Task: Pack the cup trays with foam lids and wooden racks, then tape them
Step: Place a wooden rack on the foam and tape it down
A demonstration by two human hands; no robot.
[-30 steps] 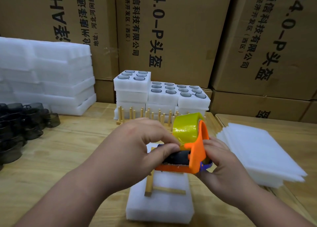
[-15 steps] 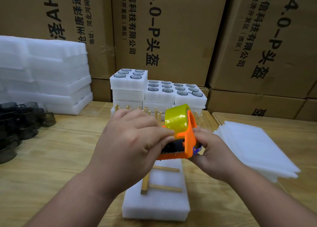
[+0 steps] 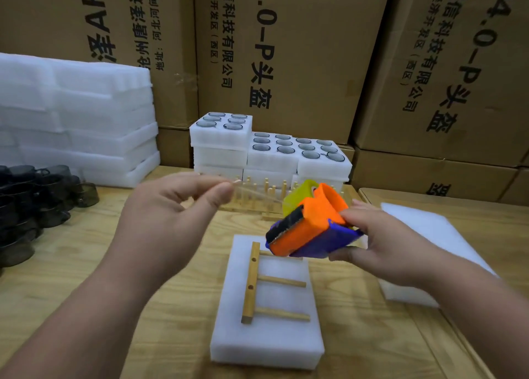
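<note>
Taping step: left hand (image 3: 160, 221) pinches tape end (image 3: 237, 182), right hand (image 3: 380, 247) grips dispenser (image 3: 309, 230) above foam-lidded tray (image 3: 266, 344); next, stick it down

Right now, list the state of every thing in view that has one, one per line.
left hand: pinching the clear tape end, pulled out from the roll
right hand: gripping the tape dispenser
tape dispenser: held tilted above the package
wooden rack: lying flat on the foam lid
foam lid: covering the tray, untaped
cup trays: stacked behind, top ones uncovered
</note>
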